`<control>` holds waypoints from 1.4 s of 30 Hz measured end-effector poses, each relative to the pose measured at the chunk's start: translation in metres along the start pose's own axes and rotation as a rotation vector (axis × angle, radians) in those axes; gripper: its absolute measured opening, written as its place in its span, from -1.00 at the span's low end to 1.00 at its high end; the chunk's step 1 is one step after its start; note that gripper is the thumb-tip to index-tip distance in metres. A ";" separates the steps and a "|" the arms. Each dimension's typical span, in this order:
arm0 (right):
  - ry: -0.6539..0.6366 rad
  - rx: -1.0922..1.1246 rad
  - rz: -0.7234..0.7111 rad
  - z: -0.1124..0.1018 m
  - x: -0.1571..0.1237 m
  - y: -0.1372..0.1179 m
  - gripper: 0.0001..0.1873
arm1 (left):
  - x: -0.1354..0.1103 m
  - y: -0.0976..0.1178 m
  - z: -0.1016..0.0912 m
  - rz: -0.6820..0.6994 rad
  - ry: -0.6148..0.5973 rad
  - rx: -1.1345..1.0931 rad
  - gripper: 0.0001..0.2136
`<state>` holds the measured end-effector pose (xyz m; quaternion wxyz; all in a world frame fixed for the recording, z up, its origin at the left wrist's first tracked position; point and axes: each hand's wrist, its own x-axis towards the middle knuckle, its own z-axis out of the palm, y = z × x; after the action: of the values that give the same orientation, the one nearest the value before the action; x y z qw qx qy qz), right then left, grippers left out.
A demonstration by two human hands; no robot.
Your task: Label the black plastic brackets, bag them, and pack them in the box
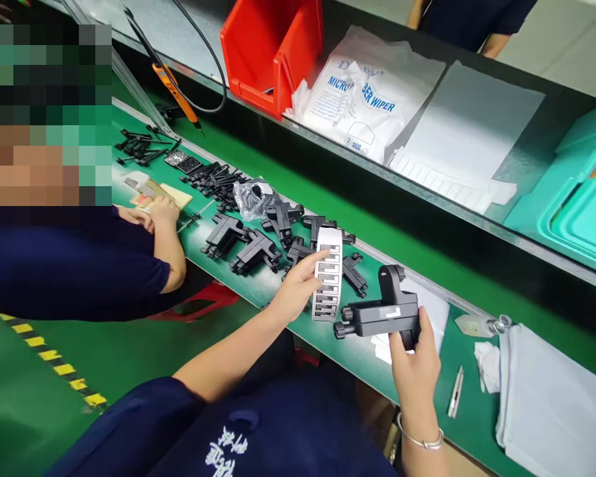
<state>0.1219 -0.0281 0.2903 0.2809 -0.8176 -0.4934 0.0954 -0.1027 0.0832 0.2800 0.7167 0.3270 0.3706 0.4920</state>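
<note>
Pinched in my left hand [300, 288] is a white strip of labels [329, 278] with dark rectangular prints in a row; it hangs upright above the bench. My right hand [417, 364] grips a black plastic bracket [377, 318] with knobs at its left end and an upright arm on top. A small white label [390, 312] sits on the bracket's side. Left of my hands, several similar black brackets [255, 252] lie on the green bench [355, 361]. White paper [430, 305] lies behind the held bracket.
A co-worker's hands [161, 212] work at the bench's left. Small black parts [213, 182] and a plastic bag [255, 197] lie beyond. An orange screwdriver [176, 93] hangs by a cable. A cutter knife [455, 392], bottle [481, 325] and grey-white cloth [556, 397] lie right. The shelf holds a red bin [255, 86].
</note>
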 end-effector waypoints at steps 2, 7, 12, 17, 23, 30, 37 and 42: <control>0.009 0.016 0.021 -0.008 -0.011 -0.028 -0.18 | -0.011 0.029 -0.004 -0.007 -0.015 0.000 -0.41; 0.046 0.029 0.084 -0.021 -0.032 -0.075 -0.17 | -0.021 0.078 -0.011 -0.001 -0.047 -0.026 -0.41; 0.091 0.010 0.053 -0.027 -0.026 -0.083 -0.20 | -0.007 0.093 -0.005 -0.018 -0.062 -0.017 -0.41; 0.113 0.007 0.044 -0.031 -0.002 -0.072 -0.19 | 0.009 0.093 0.013 -0.069 -0.047 -0.038 -0.40; 0.115 0.036 0.051 -0.033 0.013 -0.067 -0.16 | 0.022 0.098 0.023 -0.127 -0.023 -0.035 -0.41; 0.226 -0.002 0.136 -0.021 -0.034 -0.091 -0.17 | 0.026 0.124 -0.012 -0.184 -0.102 -0.059 -0.44; 0.403 -0.068 0.263 0.027 -0.123 -0.160 -0.16 | 0.013 0.168 -0.096 -0.231 -0.186 -0.068 -0.41; 0.393 -0.124 0.348 0.048 -0.176 -0.213 -0.14 | 0.005 0.191 -0.149 -0.274 -0.197 -0.093 -0.39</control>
<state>-0.1460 -0.0866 0.3474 0.2999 -0.9086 -0.2866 -0.0489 -0.3171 0.1613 0.3618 0.8243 0.2865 0.3165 0.3718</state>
